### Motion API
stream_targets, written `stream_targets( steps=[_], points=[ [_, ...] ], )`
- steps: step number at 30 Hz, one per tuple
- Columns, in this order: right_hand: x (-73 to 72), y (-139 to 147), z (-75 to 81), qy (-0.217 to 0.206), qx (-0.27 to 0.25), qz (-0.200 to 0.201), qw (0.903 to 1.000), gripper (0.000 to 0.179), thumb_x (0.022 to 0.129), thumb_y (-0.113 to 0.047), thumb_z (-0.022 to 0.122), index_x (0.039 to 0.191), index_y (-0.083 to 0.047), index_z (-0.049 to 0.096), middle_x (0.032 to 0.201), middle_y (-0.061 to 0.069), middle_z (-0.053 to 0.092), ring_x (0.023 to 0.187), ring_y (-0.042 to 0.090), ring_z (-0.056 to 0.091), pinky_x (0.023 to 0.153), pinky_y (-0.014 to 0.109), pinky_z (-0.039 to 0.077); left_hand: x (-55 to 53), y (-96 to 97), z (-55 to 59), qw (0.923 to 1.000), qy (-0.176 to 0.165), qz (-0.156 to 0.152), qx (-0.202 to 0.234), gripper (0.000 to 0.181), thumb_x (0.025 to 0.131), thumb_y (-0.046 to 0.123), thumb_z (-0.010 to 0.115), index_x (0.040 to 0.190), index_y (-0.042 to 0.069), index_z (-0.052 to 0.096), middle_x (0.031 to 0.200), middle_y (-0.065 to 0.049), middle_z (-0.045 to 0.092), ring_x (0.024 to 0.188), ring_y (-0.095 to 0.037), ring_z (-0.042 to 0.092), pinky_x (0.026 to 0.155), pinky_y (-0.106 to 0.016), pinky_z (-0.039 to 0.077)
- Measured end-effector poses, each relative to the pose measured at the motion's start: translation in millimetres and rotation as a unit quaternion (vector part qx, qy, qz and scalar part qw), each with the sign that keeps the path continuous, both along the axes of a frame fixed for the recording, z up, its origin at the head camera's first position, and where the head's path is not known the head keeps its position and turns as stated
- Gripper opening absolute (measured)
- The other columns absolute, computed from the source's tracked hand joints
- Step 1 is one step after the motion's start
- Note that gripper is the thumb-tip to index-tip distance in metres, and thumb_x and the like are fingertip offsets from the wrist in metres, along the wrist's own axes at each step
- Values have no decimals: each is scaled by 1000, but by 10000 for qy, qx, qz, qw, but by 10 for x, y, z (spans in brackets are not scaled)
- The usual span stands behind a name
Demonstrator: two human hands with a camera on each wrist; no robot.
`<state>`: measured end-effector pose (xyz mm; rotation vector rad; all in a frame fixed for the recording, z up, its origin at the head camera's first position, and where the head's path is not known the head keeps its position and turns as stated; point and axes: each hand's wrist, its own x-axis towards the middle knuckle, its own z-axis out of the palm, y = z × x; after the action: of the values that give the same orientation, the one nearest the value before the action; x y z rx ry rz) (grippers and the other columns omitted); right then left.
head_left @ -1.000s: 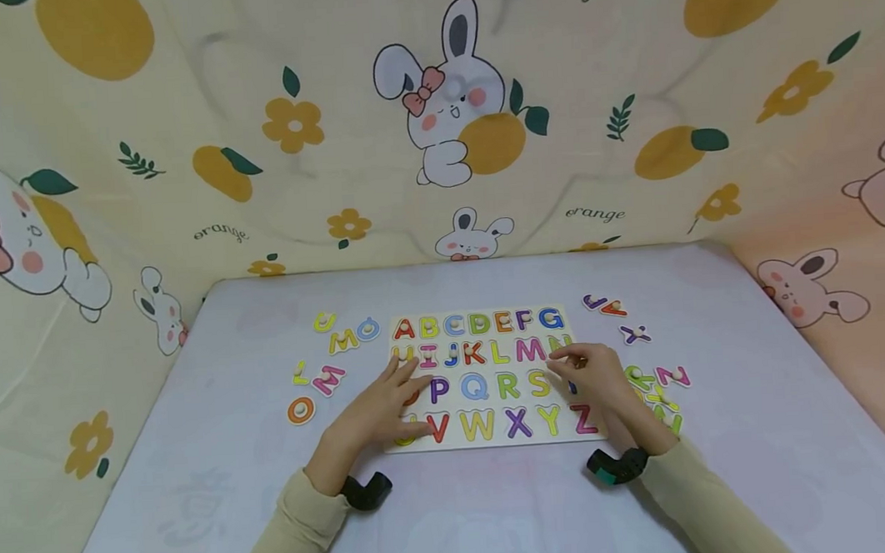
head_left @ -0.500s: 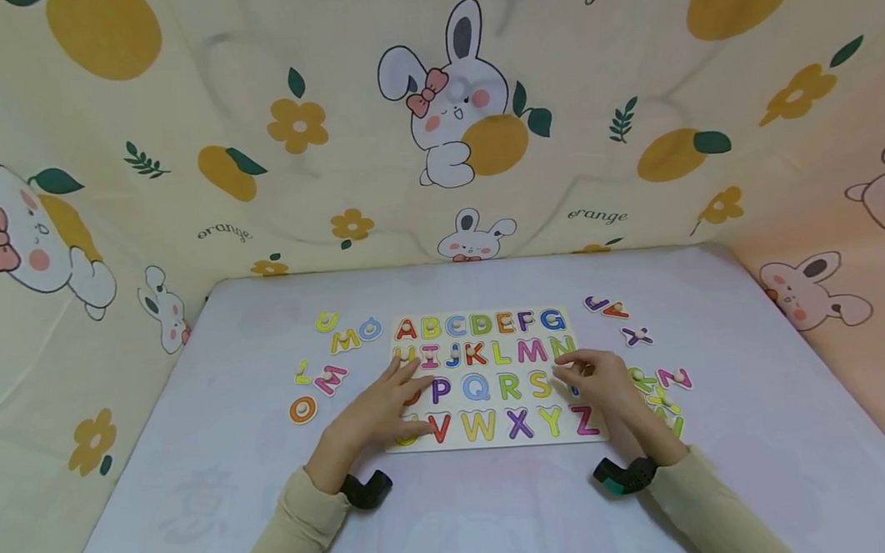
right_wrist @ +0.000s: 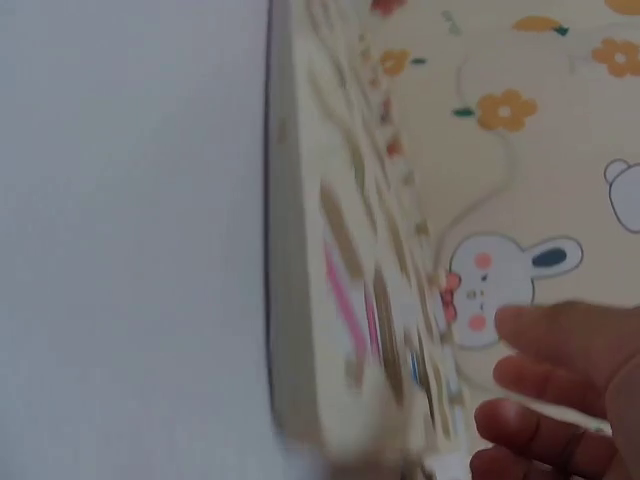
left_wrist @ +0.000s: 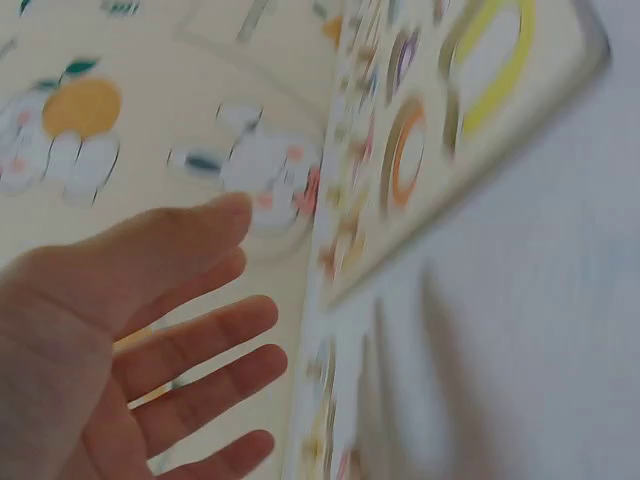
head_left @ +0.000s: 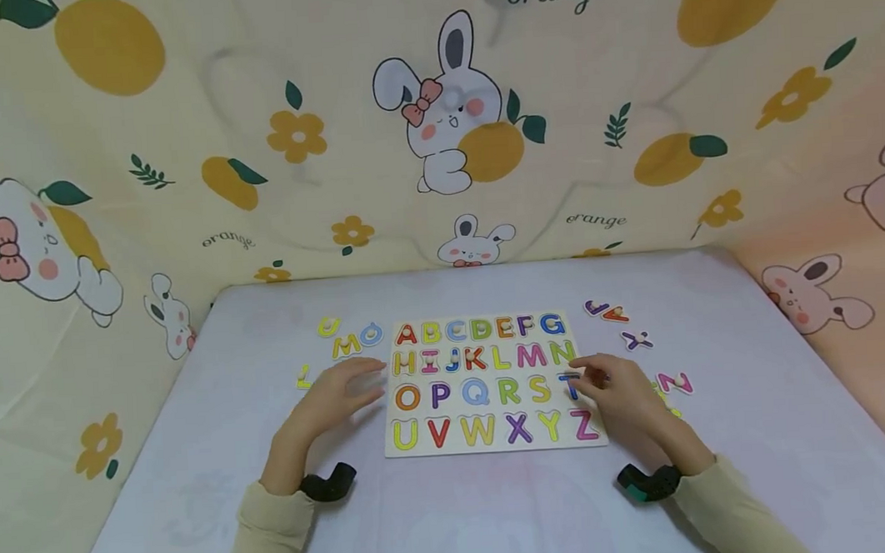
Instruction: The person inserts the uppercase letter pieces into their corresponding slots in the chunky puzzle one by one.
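A white alphabet puzzle board point(head_left: 490, 409) lies flat on the table, with coloured letters from A to Z in four-row order; several upper ones, such as the red K point(head_left: 475, 358), carry small knobs. My left hand point(head_left: 329, 399) is off the board's left edge, fingers spread and holding nothing; the left wrist view shows the palm and separated fingers point(left_wrist: 200, 345). At the other side, my right hand point(head_left: 619, 391) hovers over the right edge by the N point(head_left: 562, 353) and T point(head_left: 570, 387). Its fingers point(right_wrist: 540, 435) bend loosely, with no piece showing between them.
Loose letter pieces lie left of the board, among them a yellow U point(head_left: 329, 327), a light blue letter point(head_left: 371, 334) and a yellow L point(head_left: 303, 378). To the right are a purple X-like piece point(head_left: 637, 340) and a pink N-like piece point(head_left: 675, 383). Patterned cloth point(head_left: 391, 162) hangs behind.
My left hand has lifted off the board and moved left, uncovering H, O and U and covering some loose pieces. My right hand has shifted slightly right, away from the M.
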<state>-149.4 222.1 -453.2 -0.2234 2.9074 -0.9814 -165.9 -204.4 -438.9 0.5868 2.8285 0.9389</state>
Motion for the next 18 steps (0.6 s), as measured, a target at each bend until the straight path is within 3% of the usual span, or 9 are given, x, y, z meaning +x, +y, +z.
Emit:
stream_targets(
  steps=[4,6,10,13,18],
  points=[
    [30,79,37,302,458,282,9981,38,88,-25,70,122,-10,66,100,7,62,92,21,54,76,32,52,10,-270,-13,9977,360,533,195,36,87,16,70,120,2,65,121,-16,67,110,-34,64,94,-50,51],
    [26,105,25,384,610,430,9965,39,87,-26,71,123,-11,66,114,11,59,102,26,54,84,43,55,14,-395,-15,9962,412,747,200,36,87,14,69,120,1,65,117,-18,68,107,-35,64,93,-52,51],
    [25,144,-11,256,808,744,9936,48,85,-33,72,128,-16,62,139,18,47,125,39,46,96,60,48,4,-609,-45,9927,359,1152,87,36,89,14,67,122,0,64,108,-17,69,102,-33,63,93,-51,50],
    [32,165,-47,90,895,1014,9908,56,83,-42,72,133,-22,58,152,18,37,138,45,33,100,70,39,-14,-742,-99,9888,408,1439,-10,34,88,13,68,121,0,65,98,-15,68,92,-26,61,86,-40,52],
    [36,192,-106,61,1085,1443,9835,66,82,-49,70,140,-23,51,158,18,28,142,47,27,103,71,34,-28,-900,-188,9832,266,1804,-64,33,87,12,69,118,0,66,91,-13,64,83,-17,56,71,-20,47]
  ],
)
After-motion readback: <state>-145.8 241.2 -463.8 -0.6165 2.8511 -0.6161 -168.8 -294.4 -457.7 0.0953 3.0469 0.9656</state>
